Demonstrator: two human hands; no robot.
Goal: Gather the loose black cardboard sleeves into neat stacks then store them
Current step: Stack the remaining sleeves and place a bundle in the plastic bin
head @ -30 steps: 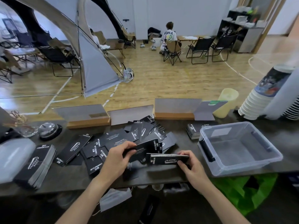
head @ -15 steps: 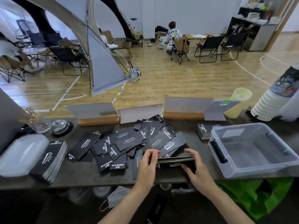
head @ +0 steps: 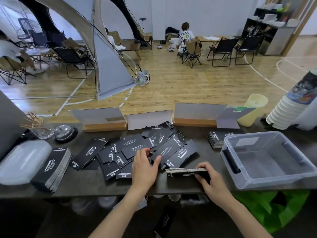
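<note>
Several loose black cardboard sleeves with white print lie scattered across the middle of the dark counter. My right hand grips a small gathered stack of sleeves near the front edge. My left hand reaches into the pile, its fingers pinching a loose sleeve. A tall fanned stack of sleeves lies at the left. Another neat stack rests behind the clear plastic bin, which stands to the right with nothing inside.
Wood-based sign holders line the counter's far edge. A call bell and a glass stand at the back left, next to a translucent lid. Stacked paper cups and a pale yellow tumbler stand at the right.
My left hand has left the gathered stack and moved up-left into the loose pile, taking hold of a sleeve. My right hand still holds the stack near the front edge.
</note>
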